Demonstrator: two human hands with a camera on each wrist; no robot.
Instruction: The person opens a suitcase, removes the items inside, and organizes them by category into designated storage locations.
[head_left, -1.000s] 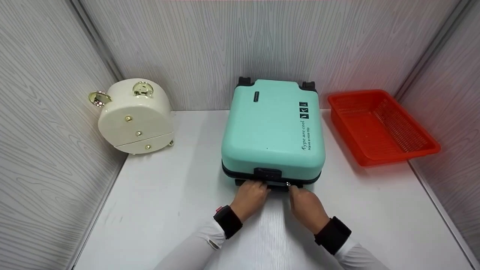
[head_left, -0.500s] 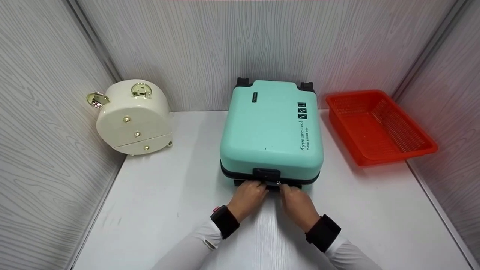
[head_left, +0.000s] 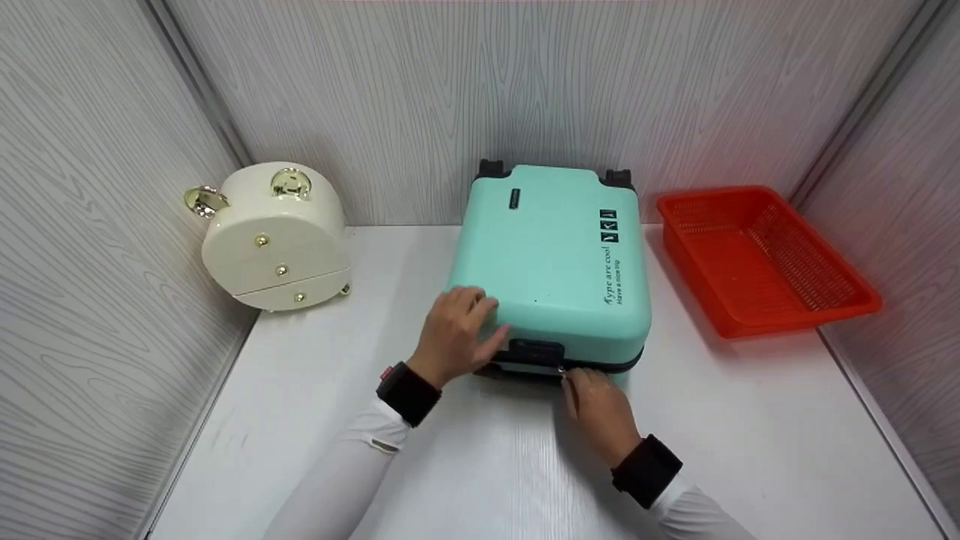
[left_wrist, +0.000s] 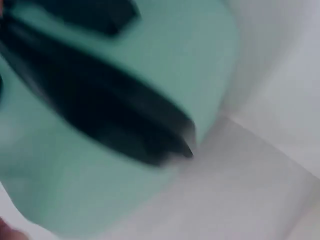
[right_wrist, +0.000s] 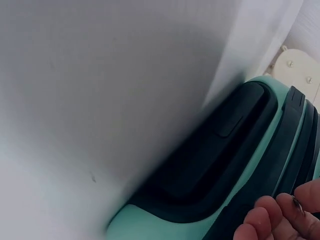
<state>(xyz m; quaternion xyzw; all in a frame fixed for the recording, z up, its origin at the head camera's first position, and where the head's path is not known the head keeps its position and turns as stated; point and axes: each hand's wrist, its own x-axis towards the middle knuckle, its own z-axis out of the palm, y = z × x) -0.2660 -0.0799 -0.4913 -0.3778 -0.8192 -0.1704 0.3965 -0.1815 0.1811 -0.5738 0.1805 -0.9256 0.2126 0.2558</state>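
Note:
A mint-green suitcase (head_left: 551, 262) lies flat, its wheels toward the back wall and its black-trimmed side facing me. At the front seam my right hand (head_left: 600, 411) pinches a small metal zipper pull (head_left: 562, 370), just right of the black lock block (head_left: 536, 351). The right wrist view shows the pull (right_wrist: 297, 203) between thumb and forefinger. My left hand (head_left: 452, 334) is at the suitcase's front left corner, fingers spread and loosely bent over the shell, holding nothing. Whether it touches the shell I cannot tell. The blurred left wrist view shows mostly the suitcase's black side trim (left_wrist: 100, 95).
A cream rounded box (head_left: 274, 240) with gold knobs and gold ear-like parts stands at the back left. To the right of the suitcase is a red plastic basket (head_left: 686, 281). Grained panels wall in the white table (head_left: 322, 420) at the back and both sides.
My left hand has left the front seam and moved up and left to the suitcase's front corner. The right hand has slid a little left along the seam with the zipper pull.

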